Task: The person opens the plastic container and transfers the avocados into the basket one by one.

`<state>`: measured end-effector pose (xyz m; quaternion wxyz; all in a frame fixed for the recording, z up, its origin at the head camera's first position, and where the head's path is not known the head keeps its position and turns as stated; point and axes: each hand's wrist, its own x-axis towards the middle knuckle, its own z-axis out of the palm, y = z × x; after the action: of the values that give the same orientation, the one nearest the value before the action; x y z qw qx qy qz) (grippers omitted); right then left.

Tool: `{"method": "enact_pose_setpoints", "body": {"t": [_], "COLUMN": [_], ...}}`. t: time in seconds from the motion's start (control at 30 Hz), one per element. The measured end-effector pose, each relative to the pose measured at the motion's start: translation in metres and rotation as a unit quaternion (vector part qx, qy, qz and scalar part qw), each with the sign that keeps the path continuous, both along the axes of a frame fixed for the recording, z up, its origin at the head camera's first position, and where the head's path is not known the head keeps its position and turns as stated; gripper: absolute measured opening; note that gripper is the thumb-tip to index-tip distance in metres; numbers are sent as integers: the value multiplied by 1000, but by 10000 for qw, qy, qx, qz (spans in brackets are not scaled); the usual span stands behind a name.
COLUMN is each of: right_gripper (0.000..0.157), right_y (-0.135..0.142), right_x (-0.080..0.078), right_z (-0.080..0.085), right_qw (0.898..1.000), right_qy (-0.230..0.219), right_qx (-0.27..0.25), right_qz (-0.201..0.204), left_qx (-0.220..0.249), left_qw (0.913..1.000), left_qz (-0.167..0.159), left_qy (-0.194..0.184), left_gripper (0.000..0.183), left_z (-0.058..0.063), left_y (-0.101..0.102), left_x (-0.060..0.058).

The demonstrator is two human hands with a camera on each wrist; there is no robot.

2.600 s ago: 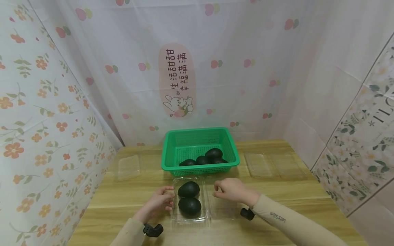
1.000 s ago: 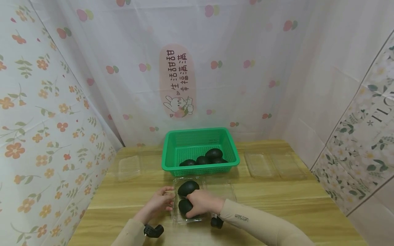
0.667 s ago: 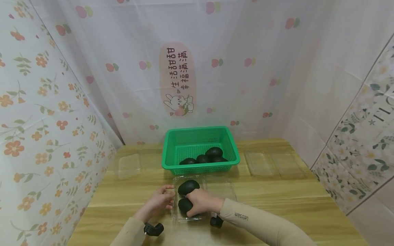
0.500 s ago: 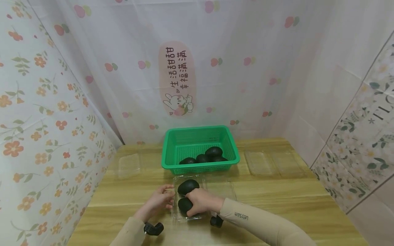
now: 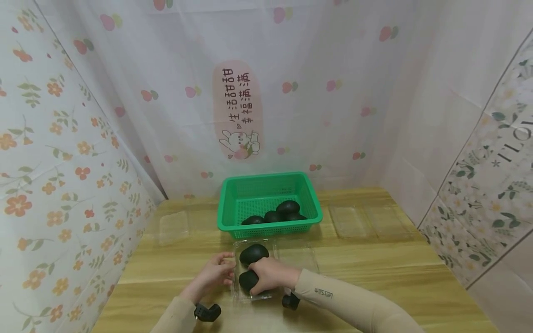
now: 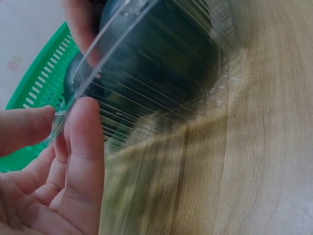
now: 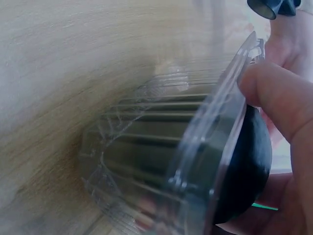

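Observation:
A clear plastic clamshell container (image 5: 237, 292) stands on the table with its lid (image 5: 297, 256) folded open to the right. In it lie two dark avocados, a far avocado (image 5: 254, 254) and a near avocado (image 5: 248, 282). My left hand (image 5: 213, 274) pinches the container's left rim between thumb and finger, as the left wrist view shows at close range. My right hand (image 5: 272, 275) reaches in from the right and grips the near avocado, covering its right side. In the right wrist view this avocado (image 7: 252, 166) sits within the ribbed plastic wall, with the thumb at the rim.
Behind the container is a green perforated basket (image 5: 222, 203) holding several avocados (image 5: 288, 207). One clear plastic container (image 5: 174, 226) lies at the back left, and another clear container (image 5: 350, 222) lies spread open at the back right. Patterned curtains (image 5: 183, 125) surround the table (image 5: 374, 277).
My right hand has moved left from over the open lid onto the near avocado and stayed there since about a second ago. The left hand keeps its place at the rim.

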<state>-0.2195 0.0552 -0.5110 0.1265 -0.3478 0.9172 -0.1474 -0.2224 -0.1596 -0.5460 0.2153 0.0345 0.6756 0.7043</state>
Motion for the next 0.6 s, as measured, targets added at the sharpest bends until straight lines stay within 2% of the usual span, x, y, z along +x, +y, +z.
{"method": "enact_pose_setpoints", "body": {"t": [0.6], "right_gripper": [52], "right_y": [2], "right_x": [-4], "right_z": [0], "right_qw": [9997], "right_qy": [62], "right_qx": [-150], "right_qz": [199], "left_qx": [-5], "left_qw": [10000], "left_qz": [-38], "left_qy": [-27], "left_gripper": [45], "left_z": [3], "left_y": [0], "left_x": [0]}}
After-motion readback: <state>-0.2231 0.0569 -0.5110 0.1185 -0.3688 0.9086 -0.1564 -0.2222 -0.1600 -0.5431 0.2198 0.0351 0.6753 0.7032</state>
